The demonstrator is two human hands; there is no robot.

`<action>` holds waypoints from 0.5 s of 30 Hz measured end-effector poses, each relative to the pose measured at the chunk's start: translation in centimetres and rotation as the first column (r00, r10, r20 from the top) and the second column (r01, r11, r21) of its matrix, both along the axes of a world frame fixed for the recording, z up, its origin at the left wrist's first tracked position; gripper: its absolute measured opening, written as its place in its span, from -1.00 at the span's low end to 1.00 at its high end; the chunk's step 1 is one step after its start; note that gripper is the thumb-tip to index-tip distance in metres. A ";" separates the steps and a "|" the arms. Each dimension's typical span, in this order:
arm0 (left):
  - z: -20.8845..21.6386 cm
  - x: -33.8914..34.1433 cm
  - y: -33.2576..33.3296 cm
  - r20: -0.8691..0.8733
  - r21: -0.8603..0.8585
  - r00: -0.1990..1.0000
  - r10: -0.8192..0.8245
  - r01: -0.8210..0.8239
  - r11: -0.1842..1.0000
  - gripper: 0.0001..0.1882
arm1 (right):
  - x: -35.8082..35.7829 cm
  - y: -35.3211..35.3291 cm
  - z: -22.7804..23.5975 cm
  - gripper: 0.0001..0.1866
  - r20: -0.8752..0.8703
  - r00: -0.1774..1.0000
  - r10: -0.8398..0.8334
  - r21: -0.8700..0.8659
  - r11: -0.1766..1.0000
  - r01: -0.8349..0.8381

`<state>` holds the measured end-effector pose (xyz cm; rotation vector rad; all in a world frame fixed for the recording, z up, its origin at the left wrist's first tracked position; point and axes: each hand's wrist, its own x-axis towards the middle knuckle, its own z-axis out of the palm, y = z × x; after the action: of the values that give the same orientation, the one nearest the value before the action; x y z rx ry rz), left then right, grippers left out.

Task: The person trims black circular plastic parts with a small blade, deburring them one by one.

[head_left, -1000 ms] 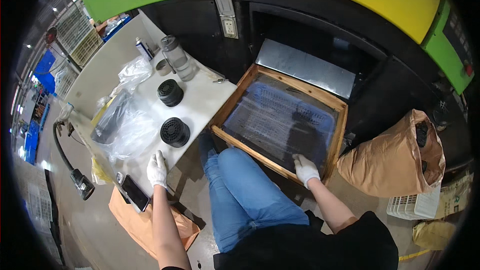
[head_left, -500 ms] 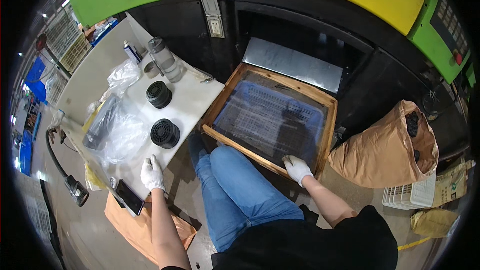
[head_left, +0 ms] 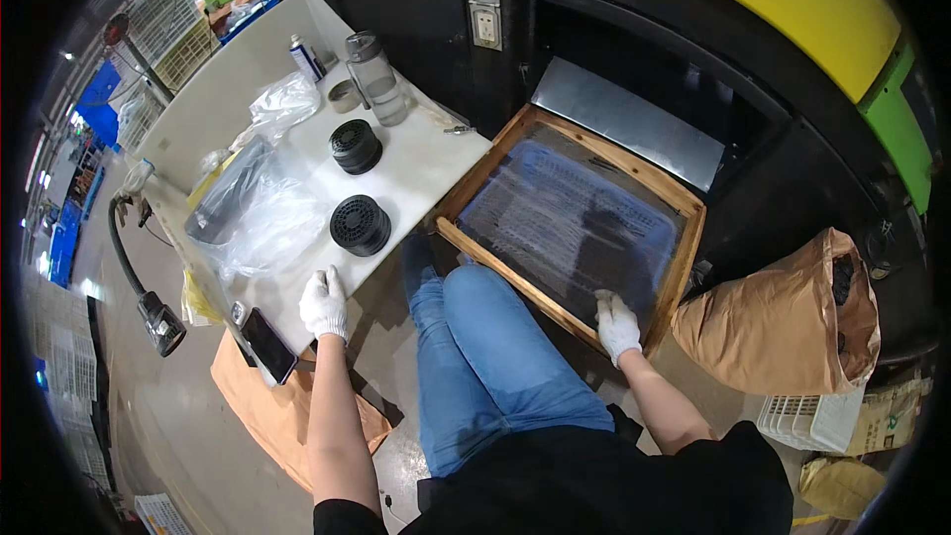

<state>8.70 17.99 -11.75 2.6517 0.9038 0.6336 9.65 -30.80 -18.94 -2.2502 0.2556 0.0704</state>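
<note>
My left hand (head_left: 324, 304), in a white knit glove, rests at the near edge of the white table (head_left: 426, 188) with nothing visible in it; its fingers are stretched out. Just beyond it stand two stacks of black round grilles, a nearer stack (head_left: 360, 225) and a farther stack (head_left: 356, 147). Over the near right side of a wooden frame (head_left: 525, 289) lies my right hand (head_left: 617, 324), also gloved, fingers extended toward the dark mesh (head_left: 555, 228). A blue plastic basket (head_left: 540, 188) shows through that mesh. I see no object in the right hand.
Clear plastic bags (head_left: 267, 228), a phone (head_left: 267, 345), a tape roll (head_left: 344, 96) and a water bottle (head_left: 374, 79) are on the table. A metal chute (head_left: 629, 122) meets the frame's far side. A brown paper sack (head_left: 773, 322) stands right; a lamp (head_left: 158, 322) stands left.
The view has swung left, so the scene sits farther right and lower. My right hand's fingers have straightened out over the mesh; my left hand stays at the table edge.
</note>
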 end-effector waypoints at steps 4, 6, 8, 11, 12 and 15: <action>-0.2 -0.4 0.1 0.033 -0.018 0.999 -0.006 0.007 1.000 -0.63 | 0.2 0.6 1.1 -0.65 -0.193 0.948 -0.253 0.363 0.879 0.309; -0.3 -0.3 0.1 0.054 0.032 0.998 -0.027 0.026 0.999 -0.64 | 0.1 0.3 1.2 -0.64 -0.186 0.947 -0.263 0.416 0.852 0.318; -0.3 -0.2 0.1 0.050 0.034 0.998 -0.029 0.027 0.999 -0.64 | 0.2 -0.3 0.0 -0.65 -0.062 0.976 -0.207 0.187 0.958 0.215; -0.3 -0.2 0.1 0.046 0.032 0.998 -0.031 0.029 0.999 -0.64 | 0.0 -0.5 -0.7 -0.65 0.159 0.984 -0.079 -0.048 0.995 0.088; -0.3 -0.2 0.1 0.045 0.027 0.999 -0.030 0.029 0.999 -0.64 | 0.1 -0.4 -0.4 -0.65 0.159 0.984 -0.078 -0.048 0.995 0.086; -0.3 -0.2 0.0 0.041 0.009 0.999 -0.021 0.021 1.000 -0.64 | 0.2 -0.2 0.2 -0.64 0.001 0.992 -0.124 0.066 0.990 0.124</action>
<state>8.52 18.03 -12.00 2.6417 0.8623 0.6860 9.83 -31.00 -18.73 -2.1639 0.3840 0.0067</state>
